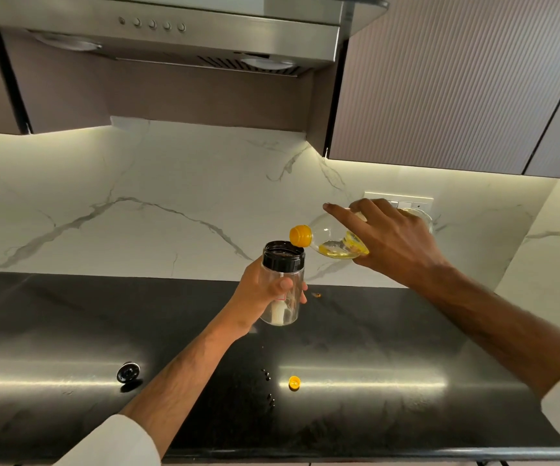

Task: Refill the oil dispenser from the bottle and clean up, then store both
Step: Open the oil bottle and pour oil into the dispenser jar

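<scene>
Your left hand [265, 290] wraps the oil dispenser [282, 284], thumb across the clear wall, fingers curled round the far side; forearm rises from the counter's near edge. Dispenser upright, long axis vertical, black open collar on top, held above the black counter [70, 331] near its back edge, middle of the span. Whether its base touches the counter, hard to tell.

Your right hand [393, 237] grips the oil bottle [335, 237] from above, fingers curled over the body, index finger stretched straight along it toward the neck. Bottle tipped past level, long axis running right to left, yellow spout [300, 235] pointing left and slightly down, just over the dispenser's rim. A little yellow oil pools in the lower shoulder.

Bottle's rear half hidden behind your hand. No stream can be made out at the spout.

On the counter toward the near edge: a small yellow cap [294, 382] right of centre, a black lid [128, 372] well left of it. Dark droplets [266, 374] between them, close to the yellow cap
</scene>
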